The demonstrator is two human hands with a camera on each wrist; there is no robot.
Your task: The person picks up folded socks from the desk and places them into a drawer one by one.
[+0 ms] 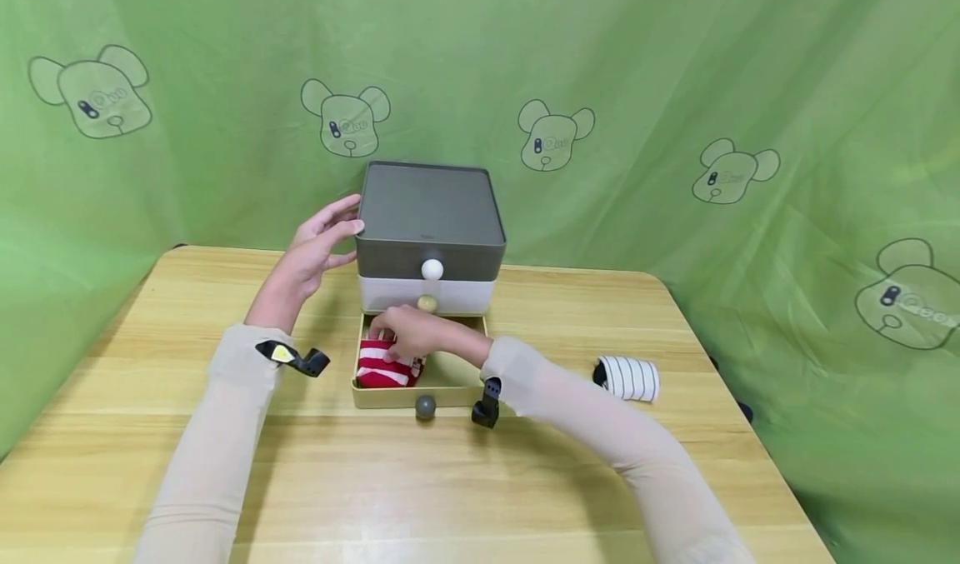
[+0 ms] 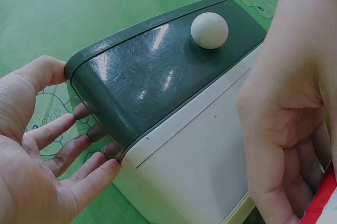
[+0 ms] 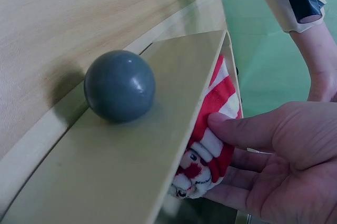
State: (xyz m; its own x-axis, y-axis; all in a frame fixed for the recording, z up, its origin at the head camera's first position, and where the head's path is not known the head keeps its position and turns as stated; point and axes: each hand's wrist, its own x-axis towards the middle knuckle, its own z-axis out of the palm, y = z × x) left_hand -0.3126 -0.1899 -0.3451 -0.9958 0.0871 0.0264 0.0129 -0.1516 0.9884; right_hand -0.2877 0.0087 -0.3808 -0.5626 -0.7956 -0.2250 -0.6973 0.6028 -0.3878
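My left hand (image 1: pixel 311 249) rests against the left side of a small drawer unit (image 1: pixel 431 202), thumb at the upper edge and fingers spread straight along the side. The unit has a dark grey top tier over a white tier, and its yellowish bottom drawer (image 1: pixel 378 397) is pulled out. Inside that drawer, at its left end, lies a red-and-white striped rolled sock (image 1: pixel 378 368) with a cartoon face on it. My right hand (image 1: pixel 412 331) reaches in and pinches the sock, thumb (image 3: pixel 231 126) on the near side and fingers behind it.
A white rolled sock with dark stripes (image 1: pixel 632 378) lies on the wooden table (image 1: pixel 420 497) to the right. Round knobs stick out in front: white (image 1: pixel 432 270), yellowish (image 1: pixel 427 303) and grey (image 1: pixel 425 406). A green curtain (image 1: pixel 450 39) hangs behind the table.
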